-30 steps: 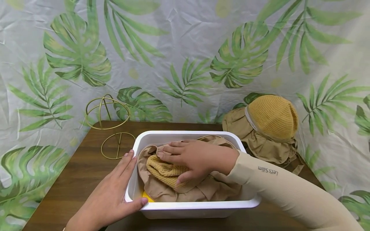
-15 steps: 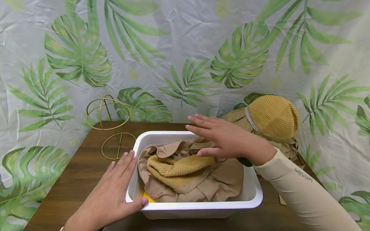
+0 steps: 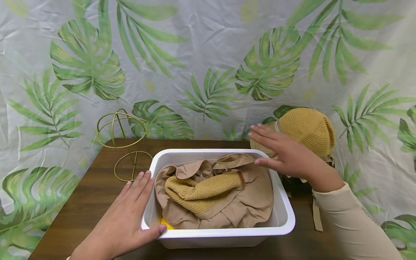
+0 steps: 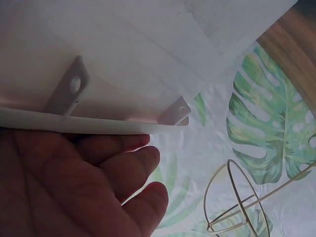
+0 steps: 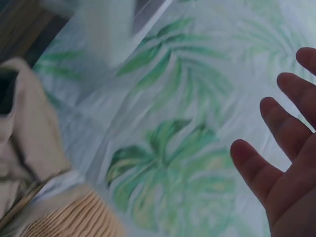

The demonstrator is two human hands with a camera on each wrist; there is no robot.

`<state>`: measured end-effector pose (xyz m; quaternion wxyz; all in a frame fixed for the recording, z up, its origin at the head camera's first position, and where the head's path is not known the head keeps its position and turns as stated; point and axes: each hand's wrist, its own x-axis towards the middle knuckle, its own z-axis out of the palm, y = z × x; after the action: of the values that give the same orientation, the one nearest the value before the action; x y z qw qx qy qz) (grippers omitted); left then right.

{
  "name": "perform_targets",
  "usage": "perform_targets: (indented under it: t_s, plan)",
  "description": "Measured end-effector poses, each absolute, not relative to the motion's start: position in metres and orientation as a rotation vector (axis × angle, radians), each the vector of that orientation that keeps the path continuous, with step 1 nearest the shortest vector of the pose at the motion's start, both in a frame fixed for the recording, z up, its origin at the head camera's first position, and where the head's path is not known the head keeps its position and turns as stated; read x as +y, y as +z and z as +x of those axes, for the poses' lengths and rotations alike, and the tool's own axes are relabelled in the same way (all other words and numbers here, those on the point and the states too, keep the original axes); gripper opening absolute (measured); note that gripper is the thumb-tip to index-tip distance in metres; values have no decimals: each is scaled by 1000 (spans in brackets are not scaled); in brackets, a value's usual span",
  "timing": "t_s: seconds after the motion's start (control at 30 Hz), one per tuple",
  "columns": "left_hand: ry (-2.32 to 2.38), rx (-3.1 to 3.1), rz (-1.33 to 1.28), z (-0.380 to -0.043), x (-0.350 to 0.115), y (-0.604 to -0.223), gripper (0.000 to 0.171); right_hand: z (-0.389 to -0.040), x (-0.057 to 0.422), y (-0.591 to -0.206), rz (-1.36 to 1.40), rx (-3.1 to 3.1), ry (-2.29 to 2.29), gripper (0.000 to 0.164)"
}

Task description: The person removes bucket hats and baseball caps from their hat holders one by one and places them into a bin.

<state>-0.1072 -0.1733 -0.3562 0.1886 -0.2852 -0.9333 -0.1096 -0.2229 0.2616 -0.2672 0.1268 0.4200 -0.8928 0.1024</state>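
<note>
Tub rim (image 3: 227, 233) against left hand (image 3: 122, 216), open air around right hand (image 3: 291, 156).

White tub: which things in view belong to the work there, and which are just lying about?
Likely the job:
white tub
tan-and-mustard bundle inside
left hand touching the tub
right hand
mustard knit hat behind it

Apparently just about:
gold wire frame
leaf-print cloth

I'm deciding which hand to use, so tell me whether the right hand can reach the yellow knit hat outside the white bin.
Probably yes: the right hand is empty and appears close to the yellow knit hat, with only patterned backdrop showing between them in the right wrist view.
</note>
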Motion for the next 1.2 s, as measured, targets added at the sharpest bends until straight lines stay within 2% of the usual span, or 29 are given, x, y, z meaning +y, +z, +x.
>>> perform_targets:
  t_s: [0.23, 0.73, 1.2]
  plan:
    - [-316, -2618, -818, -107, -174, -356, 103, -228, 300, -268, 1073, -2508, 401, 70]
    - [-322, -2623, -806, -107, -173, -357, 103, -261, 370, -265, 674, -2386, 631, 53]
    - [-327, -2617, -812, -107, -173, -356, 104, -281, 420, -267, 287, -2630, 865, 58]
